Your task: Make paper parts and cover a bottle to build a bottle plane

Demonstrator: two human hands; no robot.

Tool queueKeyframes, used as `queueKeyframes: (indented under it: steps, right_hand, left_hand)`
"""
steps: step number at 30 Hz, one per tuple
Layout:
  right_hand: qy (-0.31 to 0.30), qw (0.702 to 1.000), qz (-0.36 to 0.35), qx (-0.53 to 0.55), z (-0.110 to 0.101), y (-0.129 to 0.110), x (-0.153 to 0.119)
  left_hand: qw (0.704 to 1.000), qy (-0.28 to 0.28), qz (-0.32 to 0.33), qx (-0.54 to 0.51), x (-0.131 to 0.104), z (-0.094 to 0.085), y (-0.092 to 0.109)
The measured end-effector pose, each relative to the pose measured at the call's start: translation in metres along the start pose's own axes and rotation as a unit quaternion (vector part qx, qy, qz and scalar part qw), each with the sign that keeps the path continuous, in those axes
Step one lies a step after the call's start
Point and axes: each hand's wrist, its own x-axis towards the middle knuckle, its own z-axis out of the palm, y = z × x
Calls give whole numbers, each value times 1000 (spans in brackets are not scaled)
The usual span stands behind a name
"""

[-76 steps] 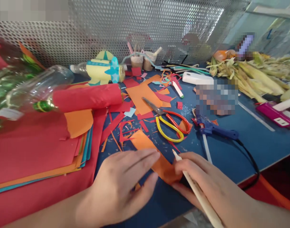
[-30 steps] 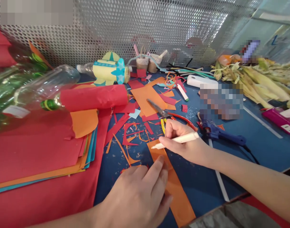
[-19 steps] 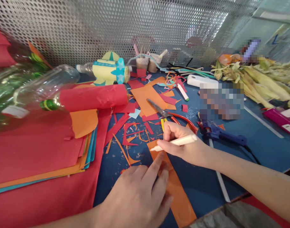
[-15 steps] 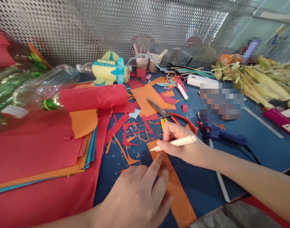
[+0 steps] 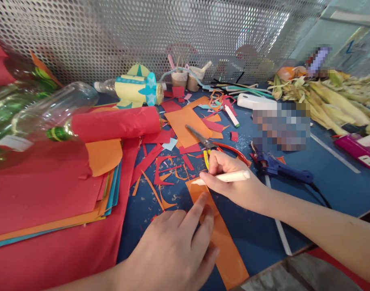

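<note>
My right hand (image 5: 233, 178) is closed round a white marker (image 5: 233, 176), its tip touching the far end of an orange paper strip (image 5: 227, 242). A faint pale curved line shows by the tip, and another near the strip's close end. My left hand (image 5: 175, 242) lies across the strip with its fingers stretched out, the index fingertip just below the marker tip. Scissors with red handles (image 5: 207, 142) rest beyond my right hand, partly over a piece of orange paper (image 5: 187, 125).
Red and orange scraps (image 5: 165, 173) litter the blue table. A blue glue gun (image 5: 284, 169) lies to the right, before dried corn husks (image 5: 327, 97). On the left are stacked coloured sheets (image 5: 45, 194), a red-wrapped bottle (image 5: 115, 123) and clear bottles (image 5: 60, 105). A perforated metal panel stands behind.
The marker tip has shifted slightly at the strip's far end, and a pale curved line now shows there. My left hand stays on the strip. The view has moved a little.
</note>
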Motion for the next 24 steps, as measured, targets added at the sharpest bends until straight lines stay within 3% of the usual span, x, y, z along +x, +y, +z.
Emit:
queueKeyframes:
  steps: [8, 24]
  right_hand:
    - [38, 999, -8, -32, -3, -2, 1]
    - [58, 997, 21, -54, -6, -9, 0]
  left_hand:
    - [1000, -14, -2, 1, -1, -3, 0]
    - [1000, -14, -3, -2, 1, -2, -1]
